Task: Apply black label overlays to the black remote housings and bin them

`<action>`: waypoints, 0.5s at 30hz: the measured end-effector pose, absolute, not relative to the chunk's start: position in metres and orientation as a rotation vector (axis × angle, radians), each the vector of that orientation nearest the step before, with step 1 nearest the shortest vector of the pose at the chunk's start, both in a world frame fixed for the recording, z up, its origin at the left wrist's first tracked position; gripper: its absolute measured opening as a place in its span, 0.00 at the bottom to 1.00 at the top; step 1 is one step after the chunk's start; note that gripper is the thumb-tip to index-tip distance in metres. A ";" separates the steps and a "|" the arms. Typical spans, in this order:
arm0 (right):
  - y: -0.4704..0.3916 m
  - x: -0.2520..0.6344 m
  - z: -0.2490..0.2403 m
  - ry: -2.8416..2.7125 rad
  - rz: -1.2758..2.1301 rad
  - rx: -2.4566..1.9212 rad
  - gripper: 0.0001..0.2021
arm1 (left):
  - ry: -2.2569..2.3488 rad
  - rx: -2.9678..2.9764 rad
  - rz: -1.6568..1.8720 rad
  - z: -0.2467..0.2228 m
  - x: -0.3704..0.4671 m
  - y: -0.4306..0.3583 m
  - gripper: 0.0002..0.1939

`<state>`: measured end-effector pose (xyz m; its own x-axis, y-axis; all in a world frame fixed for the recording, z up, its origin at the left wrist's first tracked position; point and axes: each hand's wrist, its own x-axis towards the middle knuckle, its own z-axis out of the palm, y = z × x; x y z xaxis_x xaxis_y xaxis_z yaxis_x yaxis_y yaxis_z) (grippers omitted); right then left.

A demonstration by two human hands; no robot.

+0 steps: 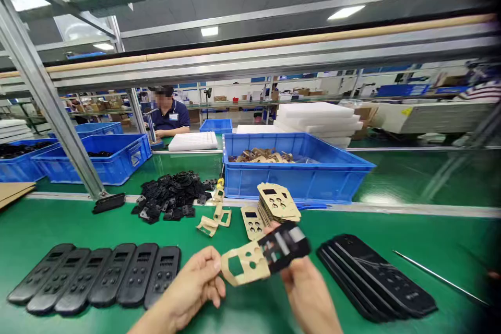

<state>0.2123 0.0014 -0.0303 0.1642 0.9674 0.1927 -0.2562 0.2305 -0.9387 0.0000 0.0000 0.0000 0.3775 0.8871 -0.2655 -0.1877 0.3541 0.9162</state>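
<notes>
Between thumb and finger, my left hand pinches the end of a tan backing paper with a window and round holes cut in it. My right hand grips a dark, glossy face panel. The paper's other end meets the panel, partly peeled from it as far as I can see. Behind my hands stands a stack of tan-backed panels, with another tan-backed panel leaning at its left. Crumpled tan paper scraps lie left of these.
Several black remote-like housings line the left; stacked black panels lie right, beside a thin metal rod. A heap of small black parts and a blue bin holding tan scraps stand behind. A person sits across.
</notes>
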 end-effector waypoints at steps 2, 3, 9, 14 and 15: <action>0.007 0.212 -0.013 -0.815 0.982 -0.799 0.28 | 1.031 1.192 0.891 0.005 -0.003 0.019 0.22; 0.009 0.212 -0.006 -0.752 0.957 -0.759 0.28 | 1.090 1.321 0.907 0.008 -0.005 0.028 0.20; 0.008 0.207 -0.011 -0.756 1.074 -0.751 0.26 | 1.517 2.032 0.759 0.031 -0.025 0.048 0.24; 0.001 0.199 -0.021 -0.857 1.167 -0.811 0.27 | 2.231 2.312 -0.128 0.019 -0.044 0.001 0.34; -0.001 0.197 -0.022 -0.871 1.177 -0.822 0.27 | 2.250 2.292 -0.235 0.015 -0.045 -0.007 0.34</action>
<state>0.1969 -0.0006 -0.0216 0.1574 0.9782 0.1354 -0.4150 0.1899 -0.8898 -0.0449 -0.0073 0.0149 0.0146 0.9987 -0.0486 0.9873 -0.0221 -0.1576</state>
